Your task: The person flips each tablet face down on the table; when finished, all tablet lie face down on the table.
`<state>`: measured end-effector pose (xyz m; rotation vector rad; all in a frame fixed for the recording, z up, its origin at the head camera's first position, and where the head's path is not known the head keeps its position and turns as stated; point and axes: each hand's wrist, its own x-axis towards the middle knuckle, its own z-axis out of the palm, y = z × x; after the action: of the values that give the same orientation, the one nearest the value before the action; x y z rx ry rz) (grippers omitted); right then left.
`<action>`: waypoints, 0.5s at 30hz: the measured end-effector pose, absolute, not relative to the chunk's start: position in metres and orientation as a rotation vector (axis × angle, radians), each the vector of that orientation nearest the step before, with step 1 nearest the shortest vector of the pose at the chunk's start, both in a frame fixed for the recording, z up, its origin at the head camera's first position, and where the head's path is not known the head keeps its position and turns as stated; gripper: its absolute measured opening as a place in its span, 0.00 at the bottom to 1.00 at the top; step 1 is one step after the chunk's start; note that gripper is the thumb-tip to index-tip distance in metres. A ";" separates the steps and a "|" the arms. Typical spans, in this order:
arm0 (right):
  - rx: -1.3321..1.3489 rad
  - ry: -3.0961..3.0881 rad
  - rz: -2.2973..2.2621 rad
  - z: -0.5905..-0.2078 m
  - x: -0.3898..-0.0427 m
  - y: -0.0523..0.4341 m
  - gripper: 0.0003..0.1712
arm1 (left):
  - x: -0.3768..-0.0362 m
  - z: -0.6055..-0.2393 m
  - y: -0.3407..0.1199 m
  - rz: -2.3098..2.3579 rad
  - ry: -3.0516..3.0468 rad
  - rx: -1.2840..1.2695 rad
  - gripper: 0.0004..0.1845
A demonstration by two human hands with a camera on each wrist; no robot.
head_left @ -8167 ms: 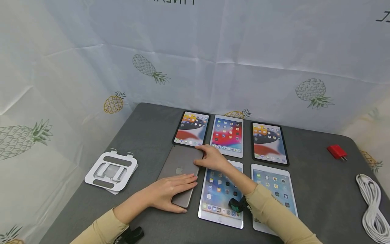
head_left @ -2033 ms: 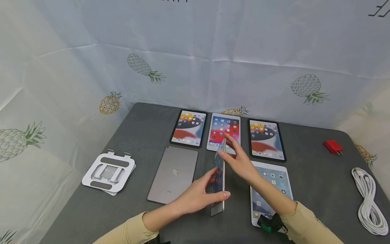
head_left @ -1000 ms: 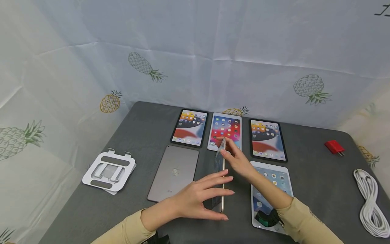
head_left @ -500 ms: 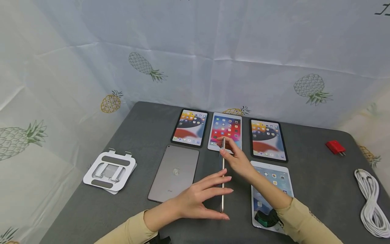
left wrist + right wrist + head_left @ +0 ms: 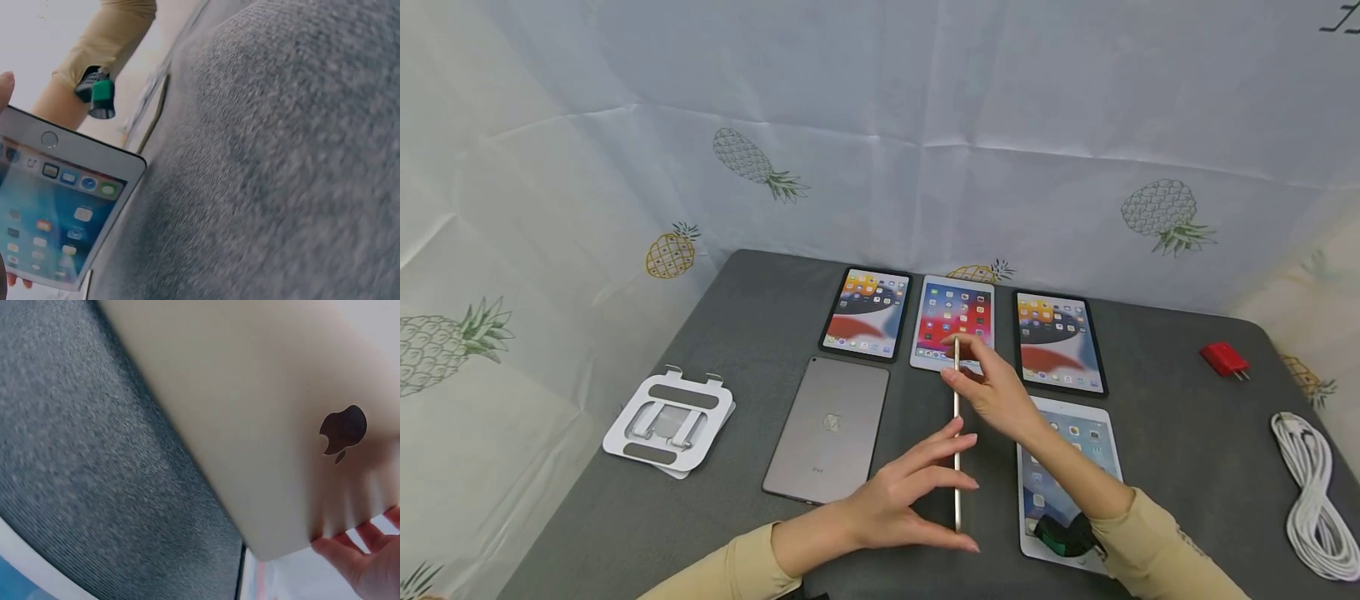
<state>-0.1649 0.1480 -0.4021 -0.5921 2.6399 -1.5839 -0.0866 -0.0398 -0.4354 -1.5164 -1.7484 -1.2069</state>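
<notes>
Between hands (image 5: 970, 450), thin flat tablet (image 5: 957, 433)

Both arms wear long beige sleeves (image 5: 1157, 542), with a black-and-green device (image 5: 1063, 536) strapped at the right wrist.

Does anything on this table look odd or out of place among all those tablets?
Two things. One tablet stands on its edge in the front row, held upright between the left hand and the right hand, while the others lie flat. And the grey tablet beside it lies face down, logo up, unlike the four lit screens.
</notes>
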 end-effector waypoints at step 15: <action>-0.510 2.825 -1.239 -0.404 -0.165 0.152 0.29 | -0.083 -0.448 -0.037 -1.355 -1.885 -1.456 0.36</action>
<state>-0.1653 0.1521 -0.4038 -0.5098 2.8247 -1.2385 -0.0828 -0.0365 -0.4480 -1.4558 -1.8854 -1.3549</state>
